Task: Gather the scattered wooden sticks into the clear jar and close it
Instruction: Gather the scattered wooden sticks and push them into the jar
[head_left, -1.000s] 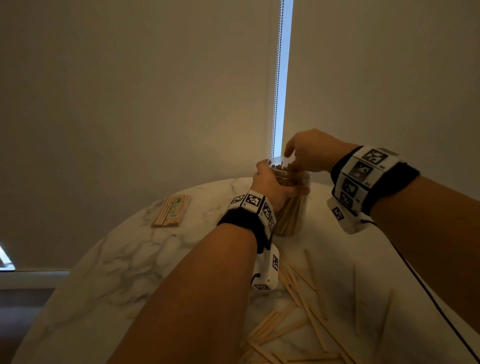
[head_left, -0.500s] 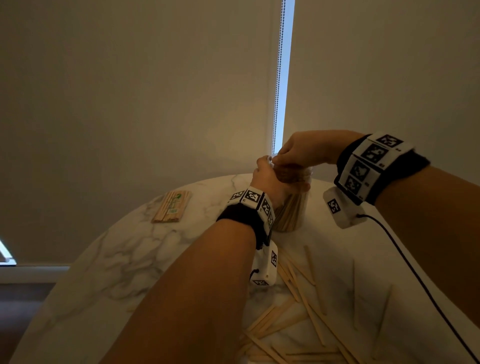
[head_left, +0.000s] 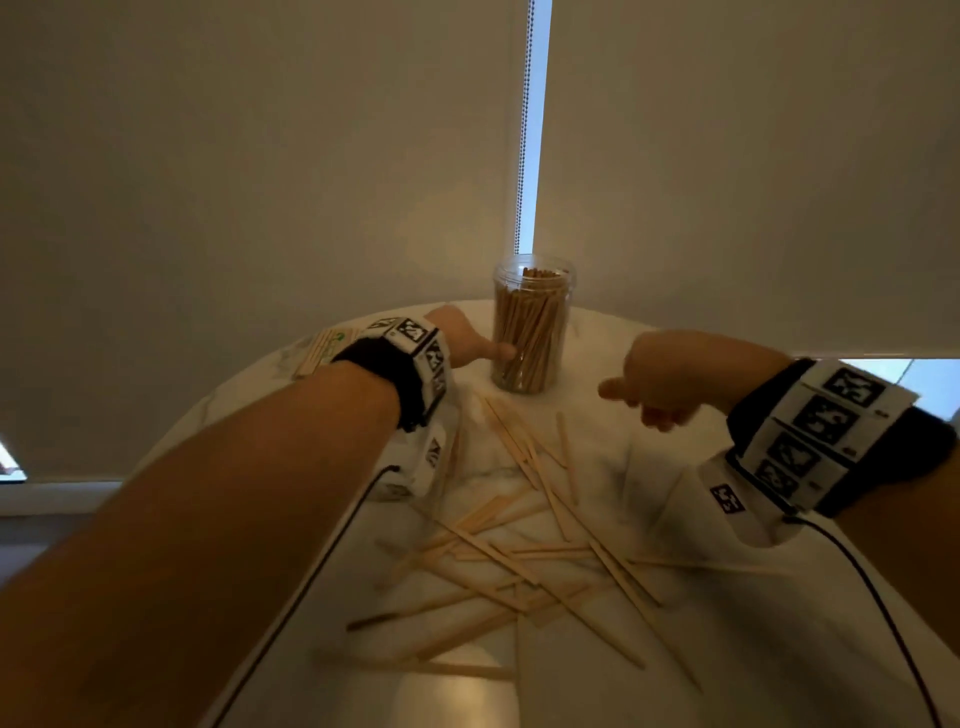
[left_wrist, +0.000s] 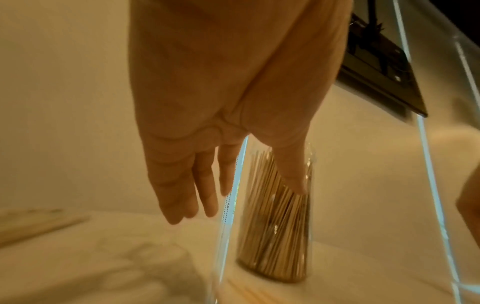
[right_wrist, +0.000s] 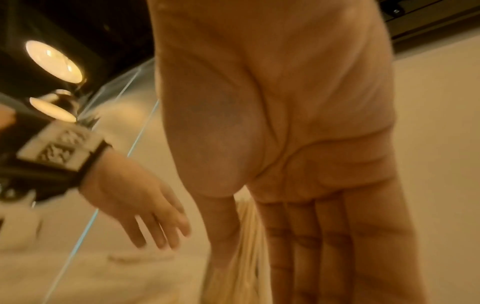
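The clear jar (head_left: 532, 322) stands upright at the far side of the round marble table (head_left: 249, 415), packed with wooden sticks, its mouth uncovered. My left hand (head_left: 467, 338) is just left of it with straight fingers; the thumb lies against the jar's lower side. In the left wrist view the left hand (left_wrist: 197, 185) holds nothing, and the jar (left_wrist: 278, 226) is behind the thumb. My right hand (head_left: 654, 384) hovers to the right of the jar, apart from it and empty. The right wrist view shows its fingers (right_wrist: 324, 246) straight. Several scattered sticks (head_left: 519, 551) lie nearer me.
A wrapped bundle of sticks (head_left: 324, 348) lies at the table's far left, partly hidden by my left wrist. Roller blinds with a bead chain (head_left: 524, 130) hang right behind the jar. Black cables run from both wristbands.
My left hand let go of the jar and dropped to its lower left. My right hand left the jar's mouth and drew back to the right.
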